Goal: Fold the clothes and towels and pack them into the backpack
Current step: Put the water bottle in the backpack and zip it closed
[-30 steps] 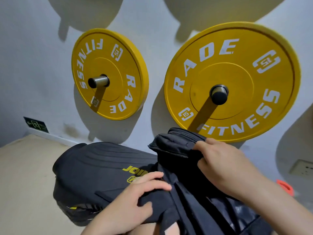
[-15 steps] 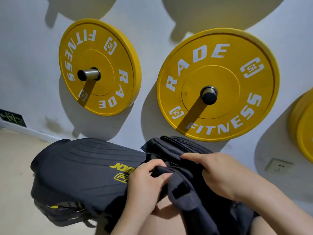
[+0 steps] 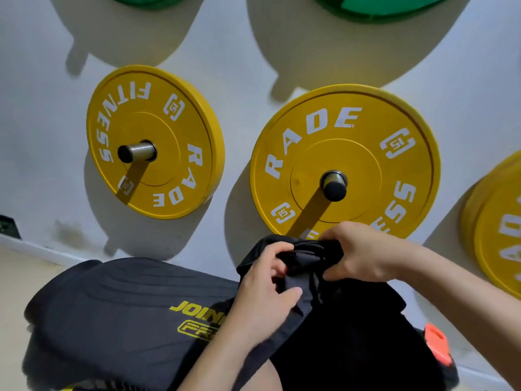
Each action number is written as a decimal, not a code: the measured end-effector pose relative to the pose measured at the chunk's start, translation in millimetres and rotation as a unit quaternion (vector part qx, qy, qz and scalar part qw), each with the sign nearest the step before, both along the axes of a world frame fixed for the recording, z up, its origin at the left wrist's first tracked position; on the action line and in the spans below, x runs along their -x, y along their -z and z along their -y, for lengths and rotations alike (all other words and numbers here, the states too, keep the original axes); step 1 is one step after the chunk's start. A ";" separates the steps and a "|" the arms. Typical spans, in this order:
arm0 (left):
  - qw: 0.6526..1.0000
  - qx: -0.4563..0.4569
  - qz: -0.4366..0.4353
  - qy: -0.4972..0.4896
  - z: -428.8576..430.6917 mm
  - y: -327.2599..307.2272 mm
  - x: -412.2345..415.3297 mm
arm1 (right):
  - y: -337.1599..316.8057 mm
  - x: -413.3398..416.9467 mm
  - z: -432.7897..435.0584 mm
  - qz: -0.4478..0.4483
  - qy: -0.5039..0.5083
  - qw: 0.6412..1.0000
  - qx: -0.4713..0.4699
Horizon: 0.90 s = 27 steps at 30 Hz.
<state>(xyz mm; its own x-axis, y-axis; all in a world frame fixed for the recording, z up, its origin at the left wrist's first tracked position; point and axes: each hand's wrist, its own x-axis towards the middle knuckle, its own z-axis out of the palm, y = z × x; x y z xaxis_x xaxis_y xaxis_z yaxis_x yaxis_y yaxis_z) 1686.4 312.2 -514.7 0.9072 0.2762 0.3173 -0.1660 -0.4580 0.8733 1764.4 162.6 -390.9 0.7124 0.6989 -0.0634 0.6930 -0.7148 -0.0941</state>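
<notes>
Two hands hold one black piece of clothing [image 3: 306,249] up in front of the wall, just to the right of the backpack. Its top edge is bunched up between the hands, and the rest hangs down long toward the person's lap, so it runs from top to bottom. The cloth is dark, soft and crumpled, and I cannot tell what kind of clothing it is. The left hand [image 3: 265,280] has its fingers curled around the left side of the bunch, with the thumb pressing on the cloth. The right hand [image 3: 363,252] grips the right side, with its fingers wrapped over the top. The backpack [image 3: 127,306] lies flat on the floor [image 3: 11,277], with its long side going left to right. It is dark grey with raised lines and yellow letters [image 3: 197,317]. I cannot tell if it is open or what is inside. An orange clip [image 3: 437,348] peeks out by the right arm. Behind it all, big yellow weight plates [image 3: 344,162] hang on pegs on the white wall [image 3: 42,108], with green plates [image 3: 380,4] higher up.
</notes>
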 end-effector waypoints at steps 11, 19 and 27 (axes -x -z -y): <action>0.998 -0.038 -0.005 -0.044 -77.5 -49.9 -7.9 | -54.7 -0.6 -45.2 0.247 -0.105 0.947 -0.174; 0.978 -0.103 -0.001 -0.184 -93.3 -63.7 19.1 | -63.2 -16.6 -49.0 0.085 -0.129 0.954 -0.258; 0.944 -0.279 -0.052 -0.170 -45.6 -3.6 -20.2 | -2.2 -24.0 -64.1 0.153 -0.003 0.987 0.046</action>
